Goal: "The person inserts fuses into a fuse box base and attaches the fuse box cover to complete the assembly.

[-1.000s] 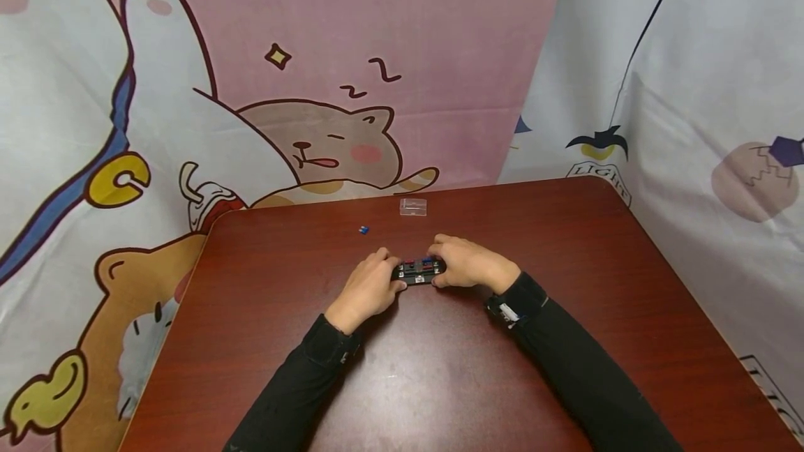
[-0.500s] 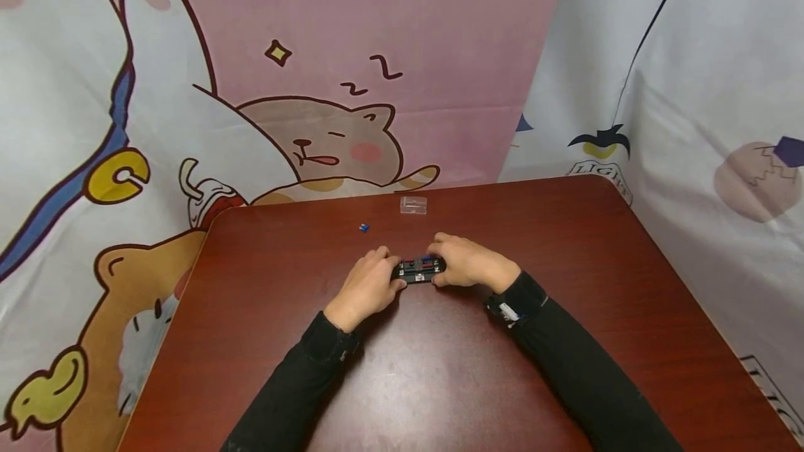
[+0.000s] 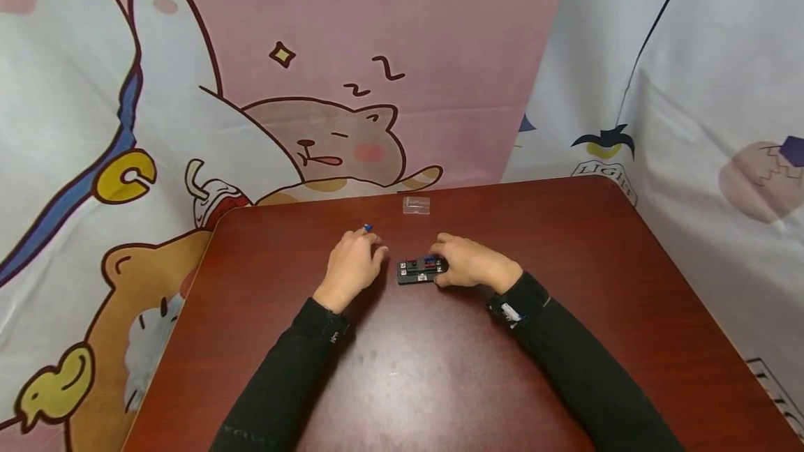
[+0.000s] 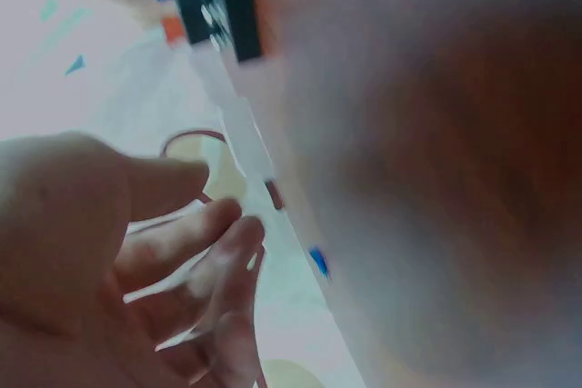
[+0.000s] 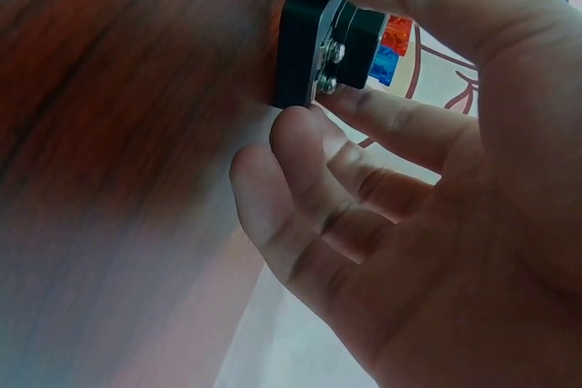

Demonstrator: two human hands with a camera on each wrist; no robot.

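Toward the far half of the reddish-brown surface (image 3: 402, 375) sits a black block (image 3: 419, 271), its long side running left to right. Red inserts (image 5: 396, 35) and blue inserts (image 5: 384, 65) are fitted along its top; metal screws (image 5: 328, 84) are visible at one end in the right wrist view. The right hand (image 3: 467, 261) pinches the block at its right end — thumb on the near side, index finger on the far side, the other fingers bent beside it. The block's left end is free of either hand. The left hand (image 3: 352, 264) is positioned left of the block, apart from it, and holds nothing; its fingers are loosely bent, the thumb beside them. Whether that hand touches the surface cannot be told. A small blue piece (image 3: 367, 227) lies just beyond the left fingers, partly hidden in the head view; the left wrist view shows it apart from them. Near the far edge lies a clear plastic box (image 3: 416, 206). Black sleeves (image 3: 578, 361) cover both forearms — the right cuff carries a small white item (image 3: 510, 312). Printed cloth (image 3: 440, 54) hangs behind.
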